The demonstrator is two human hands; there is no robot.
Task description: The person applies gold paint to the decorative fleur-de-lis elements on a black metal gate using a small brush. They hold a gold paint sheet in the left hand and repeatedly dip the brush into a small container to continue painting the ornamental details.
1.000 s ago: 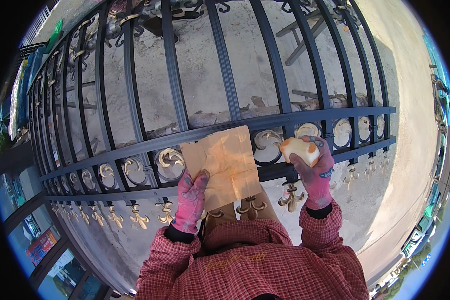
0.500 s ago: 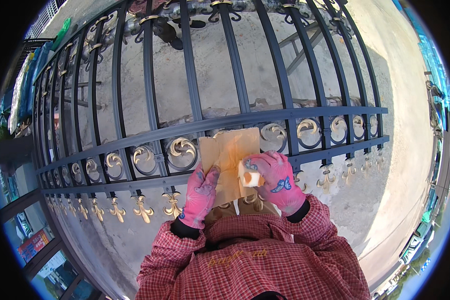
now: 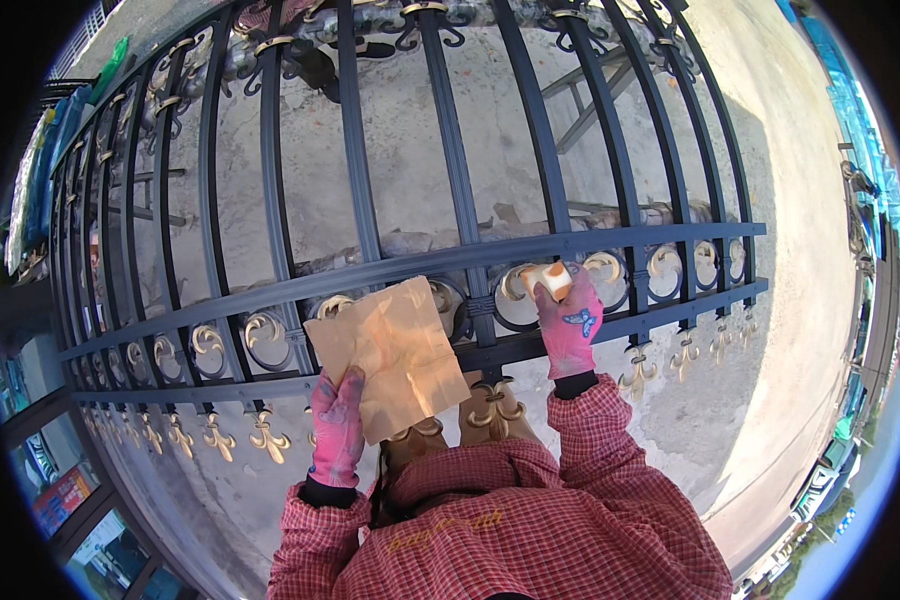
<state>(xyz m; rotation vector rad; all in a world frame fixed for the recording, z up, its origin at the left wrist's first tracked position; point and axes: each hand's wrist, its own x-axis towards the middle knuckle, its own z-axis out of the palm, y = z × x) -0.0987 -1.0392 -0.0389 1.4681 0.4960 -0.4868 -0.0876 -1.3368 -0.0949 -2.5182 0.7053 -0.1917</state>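
We note the left hand [image 3: 337, 440] raised, fingers clamped on the lower edge of a brown sheet [image 3: 398, 352] held against the gate [image 3: 450, 160]. The right hand [image 3: 570, 325], arm bent upward, grips a pad [image 3: 550, 279] at a gold scroll [image 3: 602, 266] right of the sheet.

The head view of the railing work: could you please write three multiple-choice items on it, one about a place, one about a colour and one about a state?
1. Where is the right hand?
A. At a gold scroll ring between the two rails
B. On the ground
C. On the sleeve

2. What colour are the gloves?
A. Blue
B. Pink
C. White

3. How is the brown cardboard sheet held?
A. Lying on the ground
B. Gripped by both hands
C. Gripped at its lower edge by the left hand, against the black railing

Key: 1 A, it presses a small pale pad there. 2 B, both are pink. 3 C, only the left hand touches it.
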